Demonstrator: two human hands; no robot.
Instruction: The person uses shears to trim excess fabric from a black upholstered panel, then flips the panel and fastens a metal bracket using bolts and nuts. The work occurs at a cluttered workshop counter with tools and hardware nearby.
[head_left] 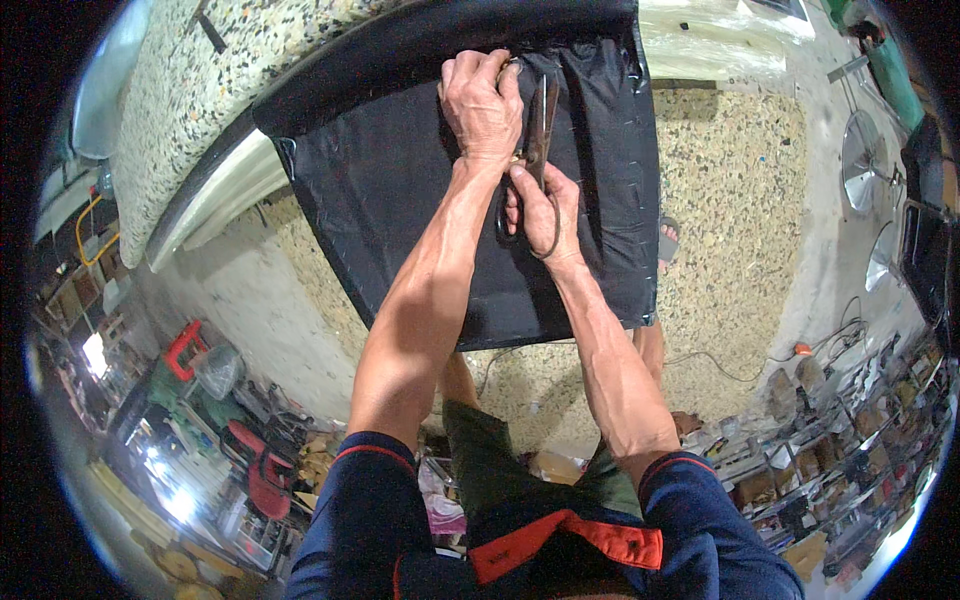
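Note:
A large padded piece covered in black cloth [400,225] lies in front of me, its far edge rolled up and rounded. My right hand [552,215] grips a pair of scissors [541,120] by the handle loops, blades pointing away from me over the cloth. My left hand [483,108] is just left of the blades, its fingers curled in near the fold at the far edge. A small shiny bit shows at its fingertips, too small to name. Short pale marks like staples run along the cloth's right side.
A speckled foam block [215,110] stands at the far left. Speckled sheeting [735,200] covers the floor. Round metal bases [862,165] are at the right. A cable with an orange end [802,350] crosses the floor. Red tools [262,470] and clutter crowd the lower left.

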